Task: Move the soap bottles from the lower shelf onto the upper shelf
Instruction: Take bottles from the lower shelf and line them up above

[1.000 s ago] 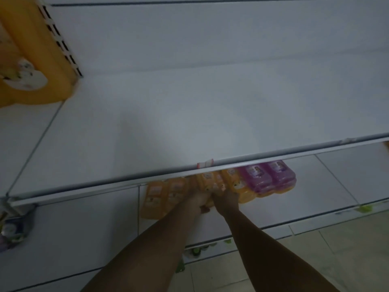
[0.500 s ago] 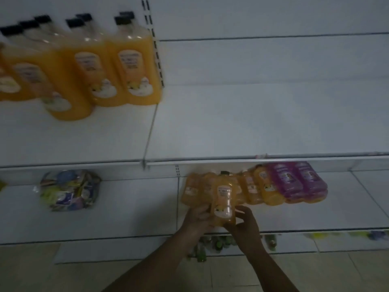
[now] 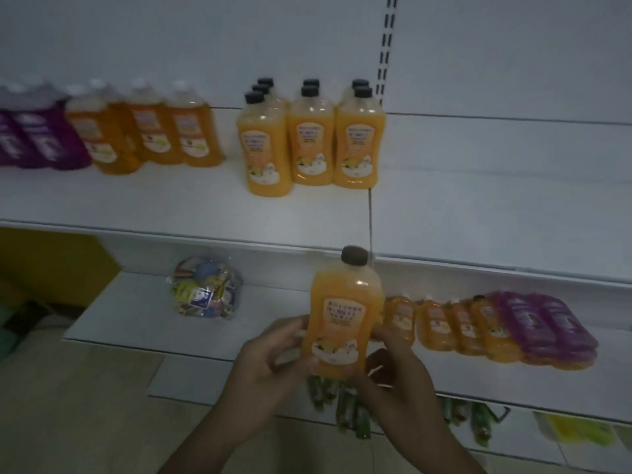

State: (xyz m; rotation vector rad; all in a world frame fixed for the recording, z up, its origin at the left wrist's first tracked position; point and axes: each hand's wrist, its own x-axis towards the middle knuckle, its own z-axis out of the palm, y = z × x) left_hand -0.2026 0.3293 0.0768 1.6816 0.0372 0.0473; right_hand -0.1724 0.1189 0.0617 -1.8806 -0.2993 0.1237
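Note:
An orange soap bottle (image 3: 343,314) with a dark cap is upright in front of the lower shelf (image 3: 513,378), held by both hands. My left hand (image 3: 270,357) grips its left side and my right hand (image 3: 393,367) grips its lower right. Several orange bottles (image 3: 441,325) and purple bottles (image 3: 547,326) lie on the lower shelf to the right. On the upper shelf (image 3: 478,213) stand several orange bottles with black caps (image 3: 311,138); further left are more orange bottles (image 3: 150,131) and purple ones (image 3: 34,138).
A clear bag of colourful small packets (image 3: 205,290) lies on the lower shelf at left. Green packets (image 3: 352,405) sit on the bottom shelf below my hands. A yellow box (image 3: 54,265) is at far left. A slotted upright (image 3: 384,49) divides the back panel.
Both hands have lifted one orange bottle off the lower shelf and brought it up and toward me. The view swung left, bringing the stocked upper shelf into sight.

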